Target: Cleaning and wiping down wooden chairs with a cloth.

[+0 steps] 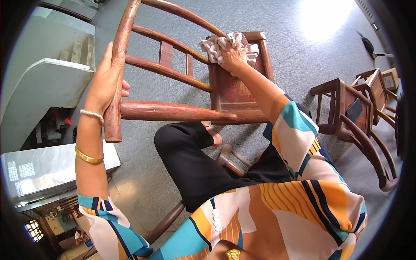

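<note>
A reddish-brown wooden chair (169,110) with worn finish stands before me, its slatted back towards the left. My left hand (107,78) is wrapped round the chair's top rail, thumb on the near side and fingertips showing behind it. My right hand (234,58) presses a crumpled whitish cloth (213,48) onto the far part of the wooden seat (239,87), by the foot of the back. The palm and part of the cloth under it are hidden.
More wooden chairs (357,107) stand at the right, one with a dark flat device (354,110) on its seat. A cardboard box (390,79) is behind them. At the left are a curved stair wall (48,87) and a shiny white slab (61,165). My knees are close to the chair.
</note>
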A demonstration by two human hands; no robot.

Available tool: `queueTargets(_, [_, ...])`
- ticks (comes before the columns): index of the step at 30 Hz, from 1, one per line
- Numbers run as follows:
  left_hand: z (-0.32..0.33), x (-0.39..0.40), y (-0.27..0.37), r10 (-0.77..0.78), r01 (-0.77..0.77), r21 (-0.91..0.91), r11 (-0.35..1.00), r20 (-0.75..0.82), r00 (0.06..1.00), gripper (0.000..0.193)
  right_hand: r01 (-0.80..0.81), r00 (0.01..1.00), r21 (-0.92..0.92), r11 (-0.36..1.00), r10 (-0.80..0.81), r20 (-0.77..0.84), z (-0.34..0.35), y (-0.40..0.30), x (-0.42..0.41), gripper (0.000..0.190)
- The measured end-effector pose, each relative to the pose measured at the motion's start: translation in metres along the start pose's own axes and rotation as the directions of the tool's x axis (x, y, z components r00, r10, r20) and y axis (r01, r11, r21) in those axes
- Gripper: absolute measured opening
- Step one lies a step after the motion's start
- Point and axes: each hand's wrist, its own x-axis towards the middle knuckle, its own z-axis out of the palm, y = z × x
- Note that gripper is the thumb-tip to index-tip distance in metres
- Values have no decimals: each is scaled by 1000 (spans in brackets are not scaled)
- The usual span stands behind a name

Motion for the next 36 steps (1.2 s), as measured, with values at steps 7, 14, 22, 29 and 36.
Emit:
queueTargets(7, [-6,-1,-5,-20,20,-28,999,-18,1000,71,260,962,-218,941,-234,140,-5,-18,-35,42])
queueTargets(14, [-8,3,-10,-19,19,-38,999,10,1000,69,527,827,-116,842,-476,300,-27,-19,-124,60])
queueTargets(22, [-5,-5,1,0,0,-10,1000,-14,1000,67,104,966,101,989,-125,228,-43,3,-94,66])
queueTargets(29, [-2,2,-3,-15,17,-33,999,44,999,62,165,972,-197,967,-193,-132,18,-10,11,47])
queueTargets(36, [-3,4,-1,-31,30,-40,999,-11,999,64,-5,997,-333,943,28,66,26,-52,61,36])
